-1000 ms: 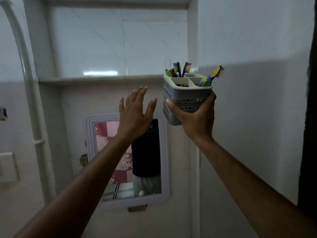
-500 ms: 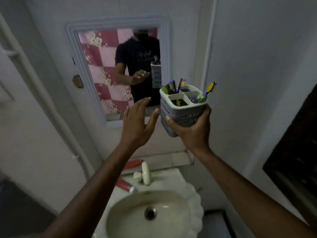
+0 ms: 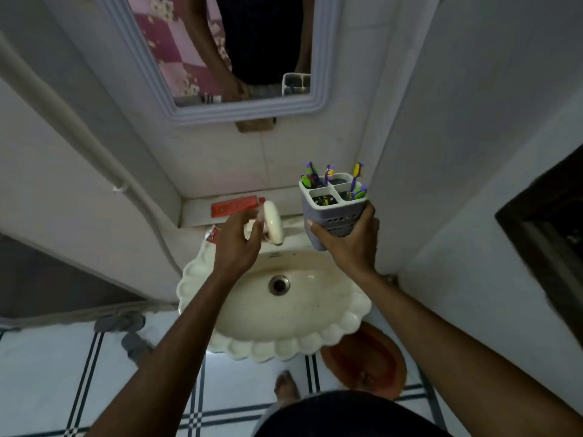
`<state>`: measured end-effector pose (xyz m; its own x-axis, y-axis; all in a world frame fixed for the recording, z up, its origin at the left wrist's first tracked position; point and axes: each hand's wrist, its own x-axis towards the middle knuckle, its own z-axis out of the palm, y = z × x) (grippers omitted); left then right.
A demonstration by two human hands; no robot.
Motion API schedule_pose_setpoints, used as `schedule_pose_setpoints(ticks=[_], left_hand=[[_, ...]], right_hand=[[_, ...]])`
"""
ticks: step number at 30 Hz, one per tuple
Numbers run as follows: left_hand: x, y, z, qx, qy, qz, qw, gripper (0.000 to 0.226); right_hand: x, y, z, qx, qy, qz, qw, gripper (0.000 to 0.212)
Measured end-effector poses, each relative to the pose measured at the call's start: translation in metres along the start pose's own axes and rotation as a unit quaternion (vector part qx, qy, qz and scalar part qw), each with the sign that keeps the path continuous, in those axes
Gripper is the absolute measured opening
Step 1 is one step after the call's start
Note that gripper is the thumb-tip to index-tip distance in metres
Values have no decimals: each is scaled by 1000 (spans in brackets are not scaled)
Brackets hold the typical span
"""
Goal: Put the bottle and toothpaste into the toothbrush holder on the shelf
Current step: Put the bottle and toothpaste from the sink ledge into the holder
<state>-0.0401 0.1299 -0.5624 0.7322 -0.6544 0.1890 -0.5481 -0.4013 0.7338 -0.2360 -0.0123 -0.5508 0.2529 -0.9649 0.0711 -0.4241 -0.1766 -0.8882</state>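
My right hand [image 3: 350, 244] grips a grey four-compartment toothbrush holder [image 3: 331, 212] with several coloured toothbrushes, held upright over the sink's back right. A red toothpaste tube [image 3: 233, 207] lies on the ledge behind the sink. A second red item [image 3: 212, 237] lies on the sink's rim, mostly hidden under my left hand. My left hand [image 3: 241, 244] hovers over it beside the tap, fingers apart and holding nothing.
A cream scalloped sink [image 3: 277, 310] with a cream tap [image 3: 273, 223] stands below a framed mirror [image 3: 220, 55]. A white pipe [image 3: 94, 143] runs down the left wall. An orange bowl [image 3: 362, 357] sits on the tiled floor at the right.
The view has tilted down from the high shelf to the sink. My right hand has brought the holder down with it, and my left hand has dropped to the red items by the tap.
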Motion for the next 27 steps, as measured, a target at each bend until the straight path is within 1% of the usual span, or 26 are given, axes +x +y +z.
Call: schedule_pose_setpoints(ticks=[1, 3, 6, 8, 10, 13, 15, 18, 20, 22, 25, 27], left_hand=[[-3, -10, 4, -11, -1, -24, 1000, 29], [-8, -28, 10, -28, -3, -70, 997, 28], [-10, -52, 11, 5, -37, -112, 993, 30], [-8, -66, 10, 65, -68, -98, 991, 32], [-2, -79, 6, 142, -120, -69, 980, 36], [15, -95, 0, 240, -204, -48, 948, 47], [26, -103, -1, 298, -241, -22, 923, 55], [38, -111, 0, 390, -265, 45, 881, 57], [43, -114, 0, 419, -265, 70, 865, 55], [41, -116, 1, 414, -250, 79, 872, 52], [35, -117, 1, 353, -215, 57, 909, 43], [31, -116, -2, 295, -191, 31, 936, 35]], right_hand=[[-1, 9, 7, -28, -1, 6, 1000, 122], [-2, 24, 22, -51, -9, 26, 998, 126], [1, 37, 45, -47, -26, 54, 997, 129], [4, 42, 60, -47, -31, 68, 996, 128], [9, 46, 71, -44, -38, 77, 995, 126], [15, 50, 84, -30, -45, 80, 995, 126], [16, 53, 89, -18, -48, 91, 995, 128], [11, 58, 91, -29, -57, 101, 993, 135], [6, 61, 89, -28, -62, 103, 992, 140], [2, 65, 86, -25, -68, 104, 992, 140], [1, 65, 78, -12, -90, 106, 990, 137], [1, 65, 74, 3, -100, 102, 990, 130]])
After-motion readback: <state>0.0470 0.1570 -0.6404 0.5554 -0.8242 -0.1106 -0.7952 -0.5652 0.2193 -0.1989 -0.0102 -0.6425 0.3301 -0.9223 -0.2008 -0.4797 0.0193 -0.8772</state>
